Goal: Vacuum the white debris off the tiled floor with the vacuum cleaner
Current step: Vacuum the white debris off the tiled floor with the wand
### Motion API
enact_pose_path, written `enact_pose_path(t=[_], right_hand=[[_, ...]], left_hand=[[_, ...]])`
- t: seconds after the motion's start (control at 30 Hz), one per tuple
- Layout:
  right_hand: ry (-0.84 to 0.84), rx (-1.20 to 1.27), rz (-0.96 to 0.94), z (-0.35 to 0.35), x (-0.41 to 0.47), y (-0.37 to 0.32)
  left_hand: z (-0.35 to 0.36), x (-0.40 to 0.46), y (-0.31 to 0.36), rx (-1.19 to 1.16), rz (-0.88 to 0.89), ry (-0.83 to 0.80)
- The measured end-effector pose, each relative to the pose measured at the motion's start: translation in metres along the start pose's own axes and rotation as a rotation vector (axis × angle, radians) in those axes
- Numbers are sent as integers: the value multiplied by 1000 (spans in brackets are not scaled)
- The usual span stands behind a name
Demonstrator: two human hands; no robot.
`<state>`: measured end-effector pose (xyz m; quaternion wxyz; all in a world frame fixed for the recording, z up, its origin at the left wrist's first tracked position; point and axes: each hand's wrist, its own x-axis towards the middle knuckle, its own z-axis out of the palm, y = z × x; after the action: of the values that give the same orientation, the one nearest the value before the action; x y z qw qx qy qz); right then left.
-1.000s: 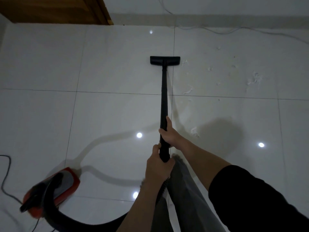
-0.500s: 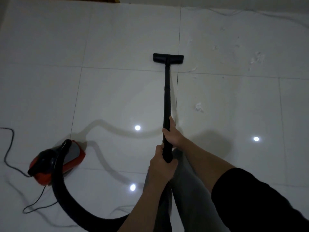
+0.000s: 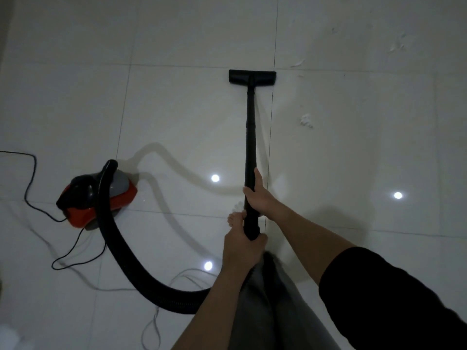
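My left hand [image 3: 241, 245] and right hand [image 3: 257, 195] grip the wand [image 3: 250, 137]; white debris [image 3: 306, 120] remains right of the nozzle [image 3: 252, 77], so much is left.

The black hose [image 3: 131, 263] vanishes behind the left forearm [image 3: 214, 299]. The power cord [image 3: 30, 188] runs off the left edge. Far white debris [image 3: 398, 45] is too faint to make out.

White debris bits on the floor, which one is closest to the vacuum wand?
The fluffy clump on the tile right of the wand, about level with its middle. The other scraps lie farther up, beyond the floor head.
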<state>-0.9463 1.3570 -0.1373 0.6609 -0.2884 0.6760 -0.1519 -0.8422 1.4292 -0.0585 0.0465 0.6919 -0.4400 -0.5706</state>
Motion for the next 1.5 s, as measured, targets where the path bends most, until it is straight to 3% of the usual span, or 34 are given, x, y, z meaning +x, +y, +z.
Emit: enact_pose_path(t=[0.27,0.73,1.17,1.37,1.5], right_hand=[[-25,40,24,50,-48,58],[46,95,36,165,-109,148],[58,88,23,238,-164,239],[64,106,35,231,-194,266],[72,278,103,220,-214,282]], left_hand=[[4,-56,-72,84,41,16],[-19,-132,-206,45,93,-90],[-2,-191,-327,131,16,-69],[19,-231,-322,97,65,-58],[42,-257,-319,94,112,-60]])
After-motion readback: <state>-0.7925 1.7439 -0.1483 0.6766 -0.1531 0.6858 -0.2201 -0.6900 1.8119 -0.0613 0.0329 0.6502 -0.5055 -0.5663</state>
